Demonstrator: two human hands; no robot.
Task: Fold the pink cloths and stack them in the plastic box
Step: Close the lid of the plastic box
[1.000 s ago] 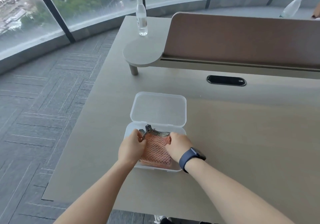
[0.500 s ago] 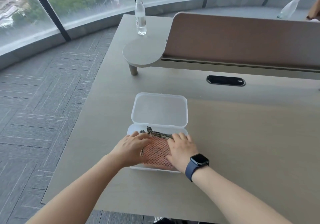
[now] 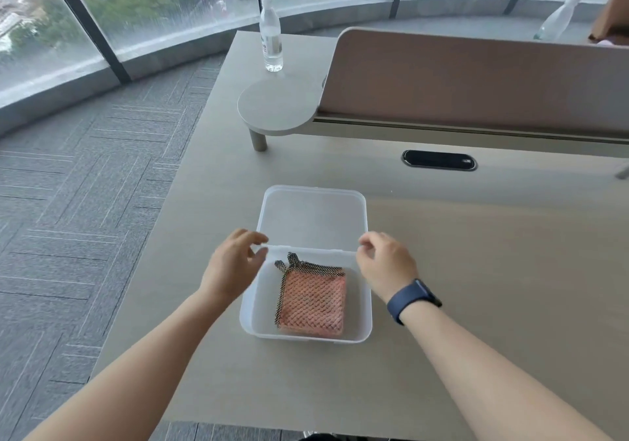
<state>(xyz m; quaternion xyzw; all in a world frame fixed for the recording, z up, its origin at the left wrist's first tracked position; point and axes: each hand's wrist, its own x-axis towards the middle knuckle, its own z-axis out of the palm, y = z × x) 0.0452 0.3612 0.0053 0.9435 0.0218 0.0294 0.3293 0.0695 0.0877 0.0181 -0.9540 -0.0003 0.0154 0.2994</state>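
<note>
The pink cloths point(image 3: 313, 301) lie folded in a square stack inside the clear plastic box point(image 3: 367, 304), with a black net edging along the stack's far and left sides. The box's hinged lid point(image 3: 313, 216) lies open and flat behind it. My left hand point(image 3: 235, 265) hovers at the lid's near left corner, thumb and fingers apart around it. My right hand point(image 3: 384, 263), with a dark blue watch on its wrist, has its curled fingertips at the lid's near right corner. Neither hand touches the cloths.
The box stands near the left side of a beige table point(image 3: 476, 270); the floor drops off to the left. Behind are a round grey shelf point(image 3: 275, 107), a brown divider panel point(image 3: 476, 79), a water bottle point(image 3: 271, 35) and a black cable slot point(image 3: 439, 160).
Both hands were pressing on the cloth stack in the box. They have let go of it and moved away from me to the lid's near corners.
</note>
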